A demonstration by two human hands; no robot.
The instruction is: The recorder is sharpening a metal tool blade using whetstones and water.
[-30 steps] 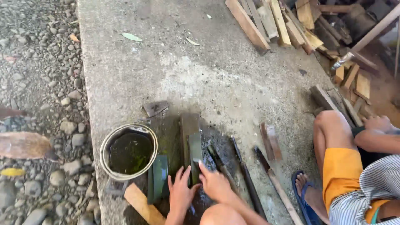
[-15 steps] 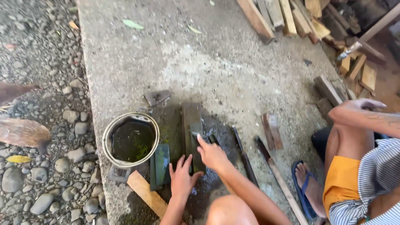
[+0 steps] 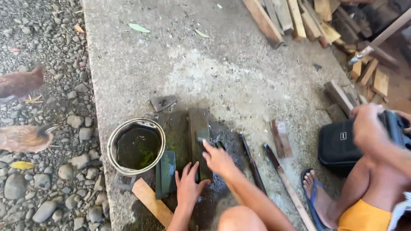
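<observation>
My left hand (image 3: 187, 186) lies flat with fingers spread, pressing on the near end of the long dark sharpening stone (image 3: 199, 141) so it stays put on the wet concrete slab (image 3: 214, 72); it grips nothing. My right hand (image 3: 218, 159) is closed around a small blade (image 3: 202, 137), the fingers pushing its flat side onto the stone's middle, low enough for the edge to meet the grit. Just left of the stone sits a round metal pot (image 3: 136, 147) of greenish water, close by for wetting, with a second dark green stone (image 3: 165, 173) and a pale wooden slat (image 3: 152, 202) near it. To the right lie two long dark tools (image 3: 252, 160) side by side, apart from my hands. Further right another person's hand (image 3: 368, 128) is at a black zipped case (image 3: 340, 147) with a small pale square label on its front. Scrap timber (image 3: 295, 19) is piled at the far right.
</observation>
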